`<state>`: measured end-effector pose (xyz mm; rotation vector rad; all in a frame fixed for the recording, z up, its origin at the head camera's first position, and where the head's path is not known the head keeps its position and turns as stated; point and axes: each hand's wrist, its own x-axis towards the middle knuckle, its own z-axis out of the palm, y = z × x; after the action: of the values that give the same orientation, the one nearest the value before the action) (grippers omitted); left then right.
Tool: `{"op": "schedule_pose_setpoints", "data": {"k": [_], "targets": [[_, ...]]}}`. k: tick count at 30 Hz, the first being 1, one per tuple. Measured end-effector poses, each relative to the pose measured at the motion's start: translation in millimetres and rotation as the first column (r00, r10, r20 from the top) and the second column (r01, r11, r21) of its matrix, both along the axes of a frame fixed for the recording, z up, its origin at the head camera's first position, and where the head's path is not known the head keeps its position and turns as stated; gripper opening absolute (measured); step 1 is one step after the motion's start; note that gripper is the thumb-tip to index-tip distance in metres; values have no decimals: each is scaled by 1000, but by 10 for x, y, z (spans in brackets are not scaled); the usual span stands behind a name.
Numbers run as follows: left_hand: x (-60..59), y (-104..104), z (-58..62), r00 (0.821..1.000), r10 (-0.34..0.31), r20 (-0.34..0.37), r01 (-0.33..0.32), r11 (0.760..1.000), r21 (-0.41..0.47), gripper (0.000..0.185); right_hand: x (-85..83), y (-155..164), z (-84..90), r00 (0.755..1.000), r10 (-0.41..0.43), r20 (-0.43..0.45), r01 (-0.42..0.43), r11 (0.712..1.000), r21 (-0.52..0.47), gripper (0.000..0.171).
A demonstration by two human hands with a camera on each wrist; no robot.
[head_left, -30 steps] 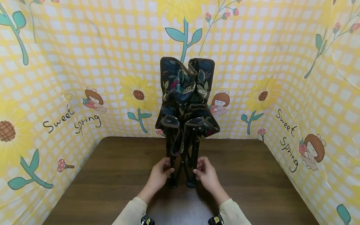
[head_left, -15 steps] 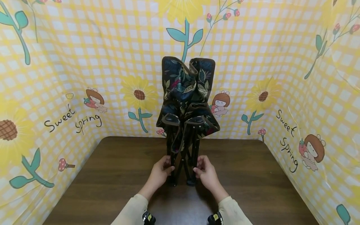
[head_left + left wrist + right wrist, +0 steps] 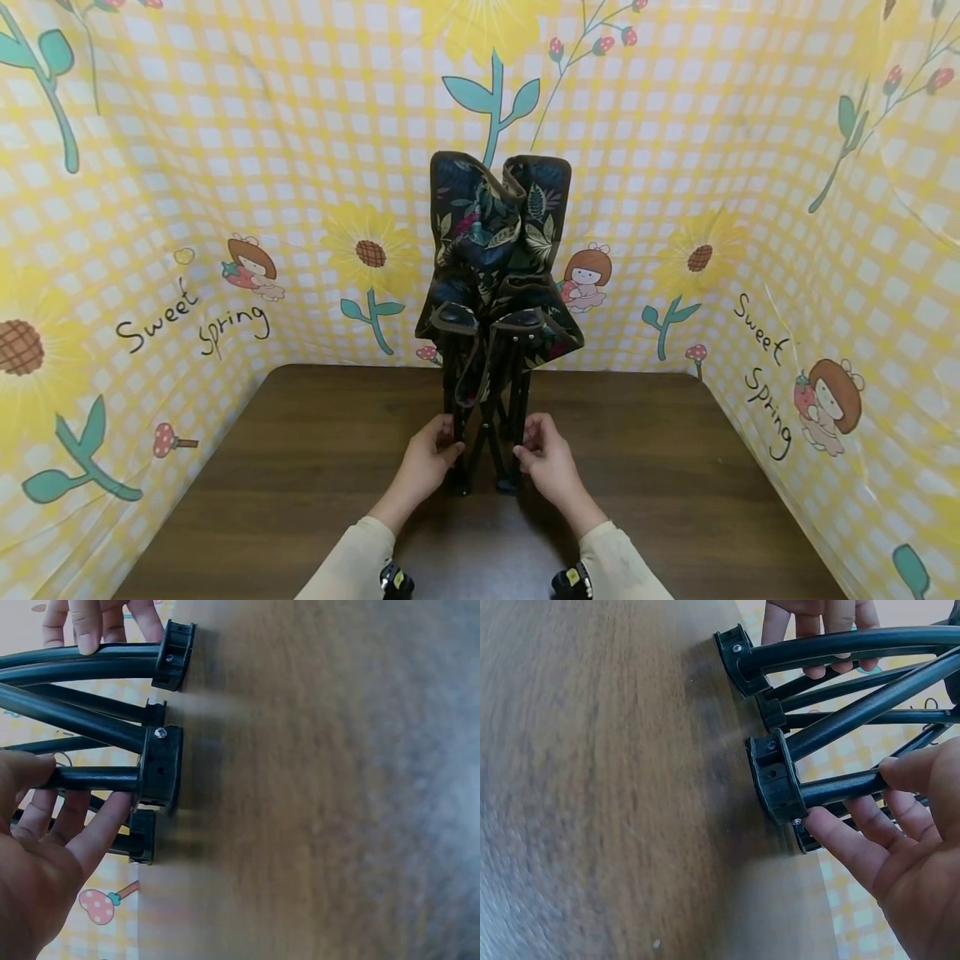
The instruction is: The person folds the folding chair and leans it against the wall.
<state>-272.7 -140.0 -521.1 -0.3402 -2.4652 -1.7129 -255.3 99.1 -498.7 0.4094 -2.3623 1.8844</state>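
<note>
A folded camp chair with dark floral fabric (image 3: 498, 250) stands upright on a brown wooden table (image 3: 675, 467). Its black tube legs are drawn close together. My left hand (image 3: 438, 450) grips the front left leg just above its foot. My right hand (image 3: 534, 450) grips the front right leg at the same height. In the left wrist view, the left hand (image 3: 79, 791) has thumb and fingers curled round a black tube beside its foot cap (image 3: 160, 765). In the right wrist view, the right hand (image 3: 851, 793) holds its tube the same way near a foot cap (image 3: 776, 784).
A yellow checked backdrop (image 3: 225, 167) printed with sunflowers closes in the table at the back and on both sides. Bare wood lies to the left and right of the chair. Cream sleeves (image 3: 352, 558) cover both forearms.
Both hands keep their hold on the legs. The chair's feet have edged slightly away from me, and the right hand has come in a touch.
</note>
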Motion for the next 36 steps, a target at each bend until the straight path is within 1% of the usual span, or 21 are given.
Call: {"op": "schedule_pose_setpoints", "data": {"k": [3,7,11,16,18,22,25,33,36], "targets": [[8,-14,17,1000,-1,-12,0,999,-35,34,3,-6,-5,1000,-3,-15,3,1000,2,36],[10,-25,17,1000,-4,8,4,998,-55,36,9,-2,-7,999,-7,-31,8,1000,4,35],[2,-26,9,1000,-7,6,8,998,-56,36,18,13,21,1000,1,-31,-1,1000,-5,36],[-27,-23,22,1000,-14,-20,13,999,-47,34,-11,27,37,999,8,-48,-8,1000,9,36],[-34,-19,32,1000,-13,-25,12,999,-42,33,-53,26,-4,999,5,-43,-4,1000,14,36],[-42,-9,43,1000,-1,-31,0,999,-42,32,-172,21,-169,999,-20,-28,20,1000,15,38],[-59,-3,29,999,3,-50,-6,998,-60,31,-237,28,-266,999,-37,-31,38,999,12,39],[-97,8,17,996,20,-82,-27,996,-90,32,-277,39,-290,997,-28,-67,29,1000,8,38],[-108,0,15,996,19,-87,-27,996,-90,32,-293,34,-291,997,-31,-66,33,999,16,38]]}}
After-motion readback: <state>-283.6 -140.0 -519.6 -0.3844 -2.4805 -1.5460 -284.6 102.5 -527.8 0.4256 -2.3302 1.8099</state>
